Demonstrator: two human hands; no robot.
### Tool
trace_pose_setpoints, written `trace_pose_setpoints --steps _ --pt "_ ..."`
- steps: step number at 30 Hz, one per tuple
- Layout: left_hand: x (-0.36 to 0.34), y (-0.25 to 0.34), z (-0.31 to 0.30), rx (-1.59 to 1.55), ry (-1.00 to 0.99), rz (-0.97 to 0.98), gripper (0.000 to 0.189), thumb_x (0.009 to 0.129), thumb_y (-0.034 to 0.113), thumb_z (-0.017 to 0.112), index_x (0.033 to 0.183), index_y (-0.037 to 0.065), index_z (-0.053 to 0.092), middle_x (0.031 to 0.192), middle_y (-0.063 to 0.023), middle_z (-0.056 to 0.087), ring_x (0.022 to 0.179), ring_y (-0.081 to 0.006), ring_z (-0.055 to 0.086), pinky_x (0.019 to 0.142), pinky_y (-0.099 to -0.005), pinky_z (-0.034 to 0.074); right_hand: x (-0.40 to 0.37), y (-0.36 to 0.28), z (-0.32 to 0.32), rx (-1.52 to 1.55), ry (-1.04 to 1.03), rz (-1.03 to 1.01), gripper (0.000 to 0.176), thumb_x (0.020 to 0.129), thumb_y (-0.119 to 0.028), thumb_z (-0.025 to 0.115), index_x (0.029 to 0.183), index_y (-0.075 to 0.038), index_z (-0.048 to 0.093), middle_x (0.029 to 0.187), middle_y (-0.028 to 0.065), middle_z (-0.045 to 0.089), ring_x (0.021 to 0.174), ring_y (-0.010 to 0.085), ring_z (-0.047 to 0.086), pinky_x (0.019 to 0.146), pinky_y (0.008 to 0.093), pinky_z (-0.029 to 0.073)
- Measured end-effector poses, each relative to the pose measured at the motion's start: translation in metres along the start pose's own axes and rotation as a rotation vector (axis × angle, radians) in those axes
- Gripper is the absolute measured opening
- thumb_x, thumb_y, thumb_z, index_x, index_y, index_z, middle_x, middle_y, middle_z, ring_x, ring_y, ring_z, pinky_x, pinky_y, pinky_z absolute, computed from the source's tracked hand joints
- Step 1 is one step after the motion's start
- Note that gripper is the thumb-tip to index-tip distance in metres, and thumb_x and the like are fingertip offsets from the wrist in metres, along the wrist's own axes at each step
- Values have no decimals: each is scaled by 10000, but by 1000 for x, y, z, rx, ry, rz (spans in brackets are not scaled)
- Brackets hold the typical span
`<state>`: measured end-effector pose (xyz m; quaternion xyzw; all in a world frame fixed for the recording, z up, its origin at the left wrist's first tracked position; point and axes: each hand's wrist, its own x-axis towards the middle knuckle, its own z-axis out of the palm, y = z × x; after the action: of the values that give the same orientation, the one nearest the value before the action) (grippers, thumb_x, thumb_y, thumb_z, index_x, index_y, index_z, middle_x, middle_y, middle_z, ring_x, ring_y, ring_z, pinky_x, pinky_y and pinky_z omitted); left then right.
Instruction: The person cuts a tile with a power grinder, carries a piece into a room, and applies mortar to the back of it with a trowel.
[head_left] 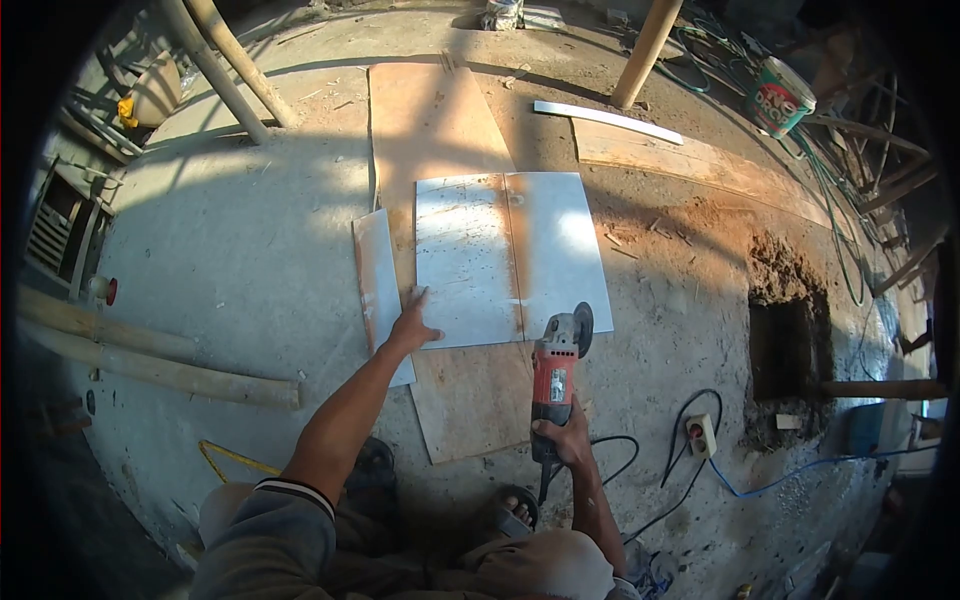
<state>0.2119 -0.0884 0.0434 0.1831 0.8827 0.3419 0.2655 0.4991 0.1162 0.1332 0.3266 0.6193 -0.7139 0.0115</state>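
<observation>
My right hand (566,436) is wrapped round the dark rear body of a red and black angle grinder (553,378). The grinder's disc (583,327) stands at the lower right edge of a white tile (465,250). A dark line with reddish dust runs down the tile's face, and dust and specks cover its left part. My left hand (411,324) lies at the tile's lower left corner with thumb and forefinger spread apart. Beside that hand is a narrow white tile strip (377,265). Under the tile lies a plywood board (465,400).
A white power socket (700,436) with cords sits right of the grinder. Further right is a square hole (785,350) in the floor. Bamboo poles (160,365) lie at left; upright poles (645,55) stand at the back. A paint bucket (780,97) is at back right.
</observation>
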Motion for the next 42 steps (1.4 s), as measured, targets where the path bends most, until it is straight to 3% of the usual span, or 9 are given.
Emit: trace_pose_setpoints --steps 2,6,8,14,20,24,26,32,42 --pt "-3 7 -2 186 -55 17 1101 566 226 811 1426 43 149 1458 -267 118 1354 -341 192 1084 -335 232 12 0 -1 -53 -20 -16 643 617 -164 723 1161 15 431 909 98 569 786 187 570 721 316 478" --pt "-2 14 -7 274 -147 -4 1147 542 235 831 1435 72 130 1463 -281 25 1372 -346 115 1089 -338 216 66 -10 9 -161 -74 -67 672 617 -179 736 1170 40 423 924 116 577 794 201 576 732 320 478" --pt "-2 17 -5 347 -132 1 1148 546 225 841 1428 44 128 1442 -322 20 1354 -411 114 1087 -376 227 99 -30 21 -163 -84 -107 647 593 -181 733 1124 43 439 891 100 555 768 195 565 713 308 479" --pt "-3 23 -5 341 -156 -49 1141 563 226 840 1430 53 118 1445 -312 11 1360 -404 85 1084 -381 235 218 -78 51 -259 -145 -227 645 599 -218 748 1100 63 458 876 134 602 769 213 593 711 310 481" --pt "-6 24 -7 337 -173 -68 1127 594 222 825 1436 79 89 1457 -284 -26 1366 -382 82 1052 -382 303 297 -110 79 -116 -161 -308 402 620 -151 728 943 23 562 790 96 614 701 185 591 669 304 484" --pt "-7 30 -6 399 -154 -61 1131 593 225 825 1436 83 85 1455 -283 -41 1364 -387 83 1042 -382 320 310 -119 88 -49 -119 -292 283 628 -107 711 865 -7 594 772 77 620 690 175 585 652 300 479" --pt "-7 31 -7 376 -157 -67 1124 600 217 821 1436 87 81 1455 -283 -39 1363 -386 88 1036 -382 331 323 -114 89 -92 -127 -372 338 627 -108 714 921 -4 584 818 88 626 740 182 586 692 305 477" --pt "-8 34 -8 372 -155 -61 1112 604 187 816 1434 82 84 1454 -284 -22 1364 -381 95 1040 -371 326 342 -102 92 -70 -174 -317 508 609 -113 743 1060 -25 528 902 66 603 814 167 567 744 293 472" --pt "-7 36 -9 357 -165 -66 1106 607 173 814 1433 72 86 1452 -291 -13 1357 -388 126 1040 -369 323 343 -103 92 -28 -166 -277 479 613 -106 735 1042 -32 534 861 60 599 772 160 567 705 294 478"
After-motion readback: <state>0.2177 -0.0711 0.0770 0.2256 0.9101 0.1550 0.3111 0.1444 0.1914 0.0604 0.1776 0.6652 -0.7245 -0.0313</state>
